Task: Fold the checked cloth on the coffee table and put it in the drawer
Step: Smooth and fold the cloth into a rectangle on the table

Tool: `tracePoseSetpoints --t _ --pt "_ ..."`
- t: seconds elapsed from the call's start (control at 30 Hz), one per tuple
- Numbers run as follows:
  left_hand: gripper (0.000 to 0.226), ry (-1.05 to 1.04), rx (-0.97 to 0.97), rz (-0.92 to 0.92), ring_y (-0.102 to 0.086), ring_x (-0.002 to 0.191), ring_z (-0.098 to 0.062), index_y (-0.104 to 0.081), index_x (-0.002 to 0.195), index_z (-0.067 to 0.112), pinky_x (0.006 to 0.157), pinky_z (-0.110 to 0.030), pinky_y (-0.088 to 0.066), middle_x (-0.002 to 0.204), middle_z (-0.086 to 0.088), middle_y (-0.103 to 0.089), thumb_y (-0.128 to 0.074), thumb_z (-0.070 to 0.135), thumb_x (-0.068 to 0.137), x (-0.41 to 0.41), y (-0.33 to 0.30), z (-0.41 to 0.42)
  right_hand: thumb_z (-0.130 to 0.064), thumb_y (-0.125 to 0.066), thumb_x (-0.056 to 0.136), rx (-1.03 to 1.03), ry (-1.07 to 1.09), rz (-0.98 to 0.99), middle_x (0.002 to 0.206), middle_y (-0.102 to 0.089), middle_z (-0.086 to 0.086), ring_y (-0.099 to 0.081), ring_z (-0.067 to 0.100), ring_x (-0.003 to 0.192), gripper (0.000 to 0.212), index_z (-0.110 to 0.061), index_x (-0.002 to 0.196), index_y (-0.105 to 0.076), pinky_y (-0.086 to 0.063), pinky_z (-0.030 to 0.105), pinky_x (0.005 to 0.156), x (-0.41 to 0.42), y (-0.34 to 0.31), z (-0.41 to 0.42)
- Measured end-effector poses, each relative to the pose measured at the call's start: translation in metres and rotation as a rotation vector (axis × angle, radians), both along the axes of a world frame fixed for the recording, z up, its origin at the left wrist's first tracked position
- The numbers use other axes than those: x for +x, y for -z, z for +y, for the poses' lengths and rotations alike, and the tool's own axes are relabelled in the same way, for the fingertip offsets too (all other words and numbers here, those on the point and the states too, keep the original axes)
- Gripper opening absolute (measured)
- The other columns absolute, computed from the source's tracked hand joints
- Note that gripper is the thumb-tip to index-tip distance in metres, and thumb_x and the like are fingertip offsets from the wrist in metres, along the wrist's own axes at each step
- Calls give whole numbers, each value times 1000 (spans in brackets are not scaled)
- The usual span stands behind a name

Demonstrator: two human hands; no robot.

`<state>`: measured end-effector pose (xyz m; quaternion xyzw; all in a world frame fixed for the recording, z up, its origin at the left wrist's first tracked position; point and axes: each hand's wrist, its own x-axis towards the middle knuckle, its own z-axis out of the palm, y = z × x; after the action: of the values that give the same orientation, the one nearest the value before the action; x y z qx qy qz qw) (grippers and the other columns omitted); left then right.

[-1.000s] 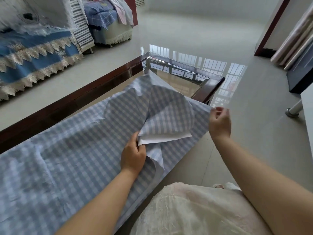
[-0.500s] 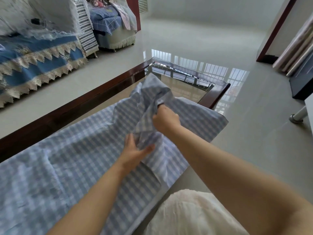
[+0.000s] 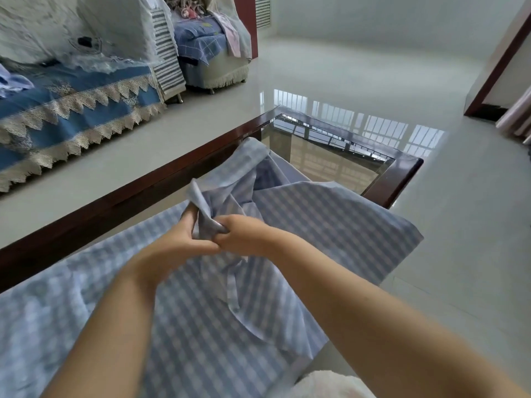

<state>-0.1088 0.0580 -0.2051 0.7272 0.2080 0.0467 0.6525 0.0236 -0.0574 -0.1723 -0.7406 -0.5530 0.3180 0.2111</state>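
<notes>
A: Pale glossy floor tiles (image 3: 359,81) surround the coffee table (image 3: 399,179), whose dark wooden frame encloses a glass top; window bars are mirrored in the glass at the table's far end. What do we see on it?

B: We see the checked cloth (image 3: 330,225), blue and white, covering most of the table from its near end. It overhangs the right edge, and the far right corner of the table remains bare. Near the middle of the table the cloth is gathered into a raised, crumpled bunch.

A: How do we hold it?

B: Our left hand (image 3: 178,245) and right hand (image 3: 244,237) meet at that bunch, touching each other. The left index finger points upward into a fold, while its thumb and remaining fingers curl round the fabric. The right hand's fingers are curled tightly, pinching a twist of cloth just beside the left thumb. Both forearms reach in from the near edge above the flat part of the cloth.

A: And beyond the table?

B: Along the table's left edge, across a strip of floor, stands a sofa (image 3: 71,110) with a blue cover trimmed in cream lace. An armchair (image 3: 212,50) draped in blue fabric stands further back. A dark door frame (image 3: 497,67) rises at the right.
</notes>
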Motion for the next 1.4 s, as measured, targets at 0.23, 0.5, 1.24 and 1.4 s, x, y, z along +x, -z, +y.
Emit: tracePoseSetpoints --t 0.23,0.5,1.24,1.4 --pt "79 -767 77 -48 -64 72 -12 -42 122 14 50 -8 -46 89 2 -64 -64 67 68 45 19 -34 -17 -56 86 -105 -135 348 111 -62 12 -62 24 100 36 -6 120 -51 -54 38 91 6 18 0" --pt "26 -595 1160 73 -63 77 -35 -56 94 -1 69 -39 -51 84 -16 -62 -70 0 72 46 70 -59 -2 -43 92 483 788 341 91 -69 14 -62 21 77 23 -8 90 -64 -47 35 75 159 -9 22" --pt "24 -586 1063 276 -48 92 -29 -52 108 -4 85 -38 -42 101 -17 -54 -48 5 86 50 74 -55 -13 -53 87 -188 -92 756 92 -72 6 -69 19 81 21 -13 91 -73 -57 32 75 194 -42 78" --pt "18 -603 1058 271 -50 87 -31 -53 100 -3 81 -40 -44 95 -18 -55 -51 2 83 51 72 -56 -4 -65 76 -10 -31 187 80 -71 -1 -67 13 75 22 -24 82 -73 -55 36 77 201 -83 76"
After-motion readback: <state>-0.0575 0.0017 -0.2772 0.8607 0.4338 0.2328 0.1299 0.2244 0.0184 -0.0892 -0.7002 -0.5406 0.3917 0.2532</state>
